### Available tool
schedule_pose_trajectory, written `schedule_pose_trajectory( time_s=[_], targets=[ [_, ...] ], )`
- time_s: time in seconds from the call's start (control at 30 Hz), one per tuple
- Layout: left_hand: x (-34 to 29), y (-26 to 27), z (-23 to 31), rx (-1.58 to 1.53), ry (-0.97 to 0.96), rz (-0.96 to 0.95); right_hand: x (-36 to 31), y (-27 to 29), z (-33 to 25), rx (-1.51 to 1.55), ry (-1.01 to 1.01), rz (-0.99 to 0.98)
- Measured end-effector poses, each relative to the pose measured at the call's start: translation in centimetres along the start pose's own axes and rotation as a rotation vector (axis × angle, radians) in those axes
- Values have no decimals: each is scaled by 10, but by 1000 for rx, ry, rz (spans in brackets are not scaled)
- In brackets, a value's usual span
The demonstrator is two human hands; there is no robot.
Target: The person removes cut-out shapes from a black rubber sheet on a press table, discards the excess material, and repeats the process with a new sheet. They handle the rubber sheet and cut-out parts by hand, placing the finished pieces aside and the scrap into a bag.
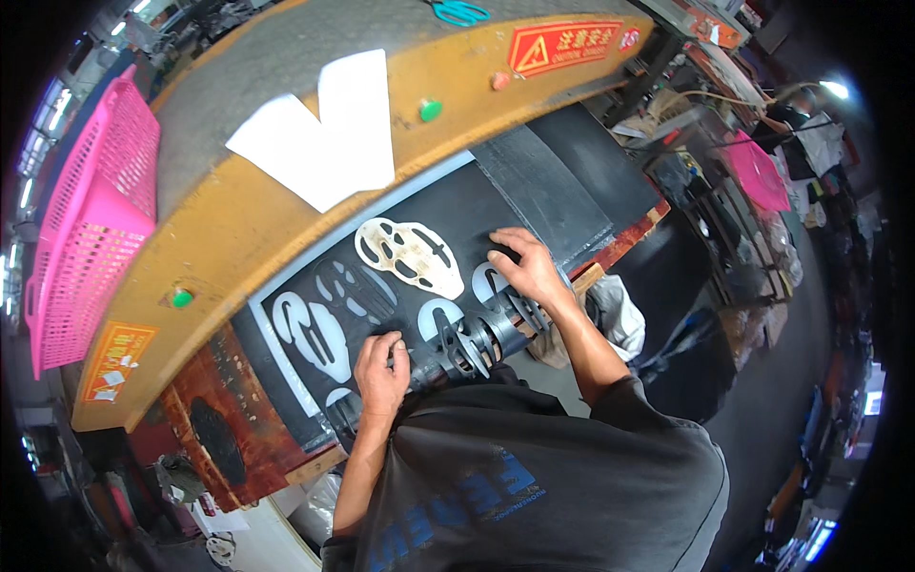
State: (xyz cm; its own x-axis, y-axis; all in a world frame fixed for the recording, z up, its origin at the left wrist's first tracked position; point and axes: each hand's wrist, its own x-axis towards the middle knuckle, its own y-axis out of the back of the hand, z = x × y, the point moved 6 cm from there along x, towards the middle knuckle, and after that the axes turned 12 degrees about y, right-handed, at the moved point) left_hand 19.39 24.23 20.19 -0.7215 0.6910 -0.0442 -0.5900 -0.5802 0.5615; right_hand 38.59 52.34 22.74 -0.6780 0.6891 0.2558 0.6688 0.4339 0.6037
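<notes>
Head view: a person works at a yellow press (315,191) bed.
Sheet: black sheet (448,214) lies flat on the bed, cut-out holes showing white along its near edge.
Left hand (381,372): fingers curled onto the sheet's near edge, gripping it.
Right hand (522,267): fingers spread flat, pressing the sheet.
Cutting die (412,255): cream, perforated, resting on the sheet between and beyond the hands.
Surroundings: pink basket (91,229) at left; white paper pieces (324,129) atop the press.

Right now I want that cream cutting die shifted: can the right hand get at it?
Probably yes: the right hand lies flat on the black sheet beside the cream cutting die, with nothing between them.
</notes>
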Motion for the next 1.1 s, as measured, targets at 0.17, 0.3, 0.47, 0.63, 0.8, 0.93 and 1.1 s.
schedule_pose_trajectory(
  time_s=[0.17,0.3,0.47,0.63,0.8,0.93,1.1],
  targets=[
    [-58,-22,-5,292,-36,85,-27,16,-11,111,98,-62],
    [-86,-38,-12,267,-93,234,-47,31,-23,167,149,-76],
    [-93,-47,-30,350,68,275,-97,22,-34,112,270,-241],
    [-93,-46,-26,347,67,282,-125,19,-21,12,235,-301],
    [-96,-43,-25,261,14,271,-115,2,-26,-63,247,-308],
    [-101,-42,-28,284,21,268,-89,-23,-39,-149,259,-286],
    [-142,-48,-25,362,-49,206,-63,-64,-45,-210,252,-324]
  ],
)
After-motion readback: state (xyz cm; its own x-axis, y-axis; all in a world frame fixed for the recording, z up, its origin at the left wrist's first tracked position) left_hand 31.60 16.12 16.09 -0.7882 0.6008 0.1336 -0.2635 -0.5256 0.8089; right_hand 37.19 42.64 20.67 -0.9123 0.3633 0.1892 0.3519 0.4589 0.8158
